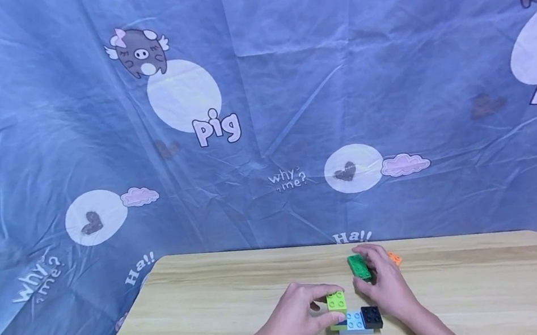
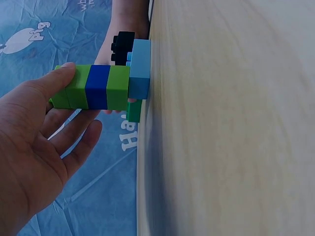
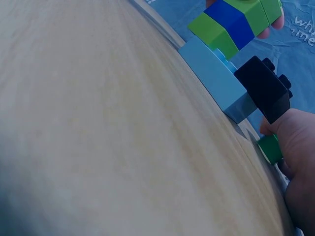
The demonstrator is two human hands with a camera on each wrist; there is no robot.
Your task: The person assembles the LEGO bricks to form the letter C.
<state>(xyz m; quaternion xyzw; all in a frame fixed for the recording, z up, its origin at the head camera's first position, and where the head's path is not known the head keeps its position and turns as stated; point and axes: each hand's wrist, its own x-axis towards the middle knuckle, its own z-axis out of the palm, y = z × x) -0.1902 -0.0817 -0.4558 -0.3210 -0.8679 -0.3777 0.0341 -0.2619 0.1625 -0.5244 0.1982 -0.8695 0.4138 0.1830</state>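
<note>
My left hand [image 1: 297, 315] pinches the upper part of a stack of lime green and blue toy bricks [image 2: 97, 87], thumb on one side and fingers on the other. This stack stands on one end of a long light blue brick [image 2: 141, 69], which lies on the table. At the other end of the light blue brick sits a black brick [image 3: 263, 87]. Farther back, my right hand [image 1: 384, 280] holds a dark green brick [image 1: 359, 267] between thumb and fingers, low at the tabletop. Part of that brick is hidden by the hand in the right wrist view.
An orange brick [image 1: 394, 258] lies just beyond the right hand, partly covered by it. The wooden table [image 1: 205, 302] has rounded back corners. Behind it hangs a blue cloth [image 1: 290, 101] with printed pigs and words.
</note>
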